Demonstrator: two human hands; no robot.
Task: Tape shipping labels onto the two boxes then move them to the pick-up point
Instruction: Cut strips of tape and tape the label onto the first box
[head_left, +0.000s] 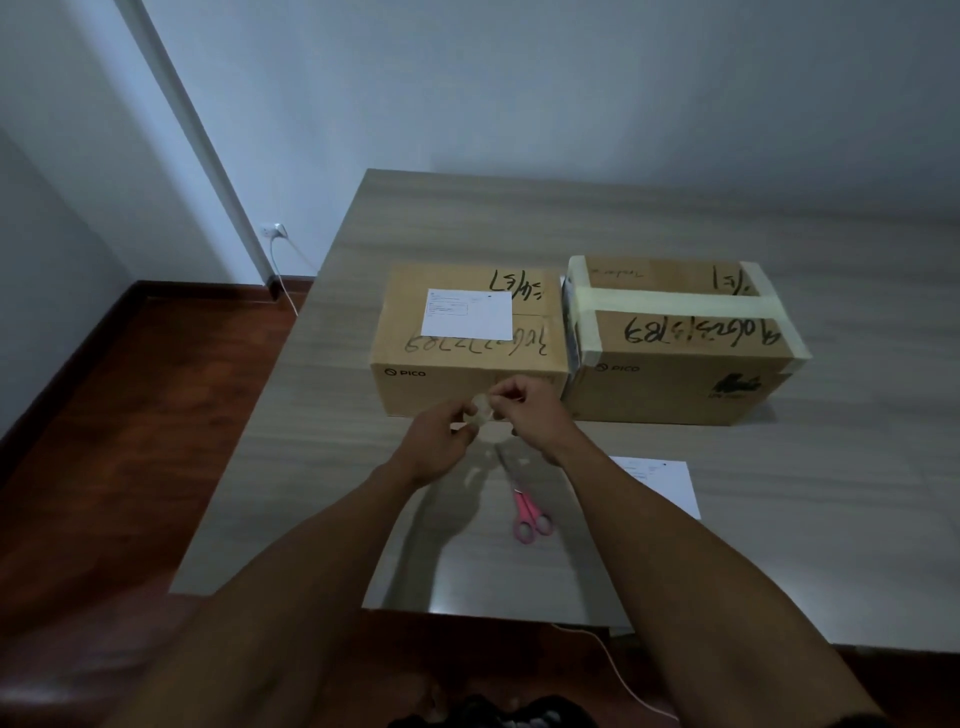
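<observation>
Two cardboard boxes stand side by side on the table. The left box (467, 358) has a white shipping label (467, 314) lying on its top. The right box (675, 364) is strapped with pale tape and carries no label. A second label sheet (667, 483) lies on the table near my right forearm. In front of the left box, my left hand (436, 447) grips a small roll of clear tape (483, 410). My right hand (524, 410) pinches the roll's free end. Pink-handled scissors (527, 512) lie on the table below my hands.
The grey wood-grain table (831, 493) stands against a white wall. Its left edge drops to a red-brown wooden floor (130, 415). A white cable runs from a wall socket (274, 230) down the left wall. Another thin cable hangs below the table's front edge.
</observation>
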